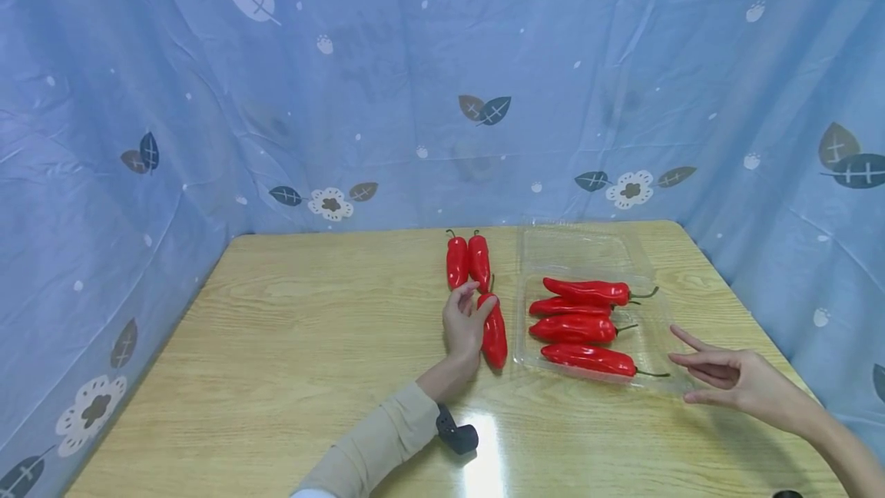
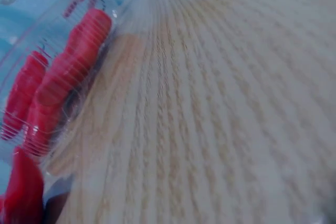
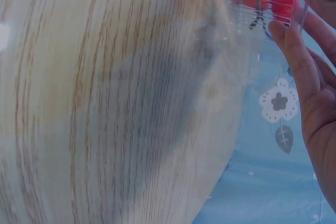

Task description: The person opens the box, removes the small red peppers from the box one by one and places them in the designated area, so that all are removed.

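My left hand (image 1: 465,329) reaches over the table, with thumb and fingertips right at the stem end of a red pepper (image 1: 495,340). That pepper lies lengthwise on the wood; in the left wrist view its blurred red body sits at the lower left. Just beyond my fingers, two more red peppers (image 1: 467,261) lie side by side. Several red peppers (image 1: 581,327) rest crosswise in a clear plastic container (image 1: 646,333), their stems pointing right. My right hand (image 1: 726,379) is at the container's right side, fingers extended and spread, fingertips close to its clear edge.
The container's clear lid (image 1: 577,248) lies folded back behind it. A pale wooden table (image 1: 297,344) carries everything, and a blue leaf-patterned curtain (image 1: 415,83) encloses its back and sides. A black device (image 1: 456,433) sits at my left wrist.
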Motion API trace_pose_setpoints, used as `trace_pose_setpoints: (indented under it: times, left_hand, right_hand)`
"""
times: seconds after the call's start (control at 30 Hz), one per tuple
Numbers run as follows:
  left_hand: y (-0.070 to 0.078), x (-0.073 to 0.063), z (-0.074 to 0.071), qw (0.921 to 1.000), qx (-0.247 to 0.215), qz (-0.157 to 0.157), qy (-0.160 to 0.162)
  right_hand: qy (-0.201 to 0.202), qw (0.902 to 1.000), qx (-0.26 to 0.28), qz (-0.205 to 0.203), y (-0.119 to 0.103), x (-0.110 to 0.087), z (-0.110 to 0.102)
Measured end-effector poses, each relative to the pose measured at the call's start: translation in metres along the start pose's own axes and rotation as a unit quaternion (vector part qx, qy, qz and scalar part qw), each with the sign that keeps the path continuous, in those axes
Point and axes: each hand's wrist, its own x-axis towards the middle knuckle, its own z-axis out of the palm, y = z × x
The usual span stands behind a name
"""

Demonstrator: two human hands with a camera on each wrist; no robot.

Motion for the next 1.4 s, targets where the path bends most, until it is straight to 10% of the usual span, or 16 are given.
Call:
trace_pose_setpoints:
  times: [0.47,0.87,1.4]
  left_hand:
    - [0.018,-0.017,-0.017,0.9825,-0.070,0.047,-0.166]
    - [0.025,-0.051,-0.026,0.9254,-0.050,0.087,-0.365]
    - [0.023,-0.045,0.019,0.8672,0.058,0.128,-0.478]
  right_hand:
    - [-0.002,1.0000,0.006,-0.003,-0.002,0.001,-0.003]
    - [-0.002,0.9999,0.014,0.003,-0.001,0.000,-0.002]
    - [-0.012,0.9993,0.036,0.000,0.000,0.001,-0.001]
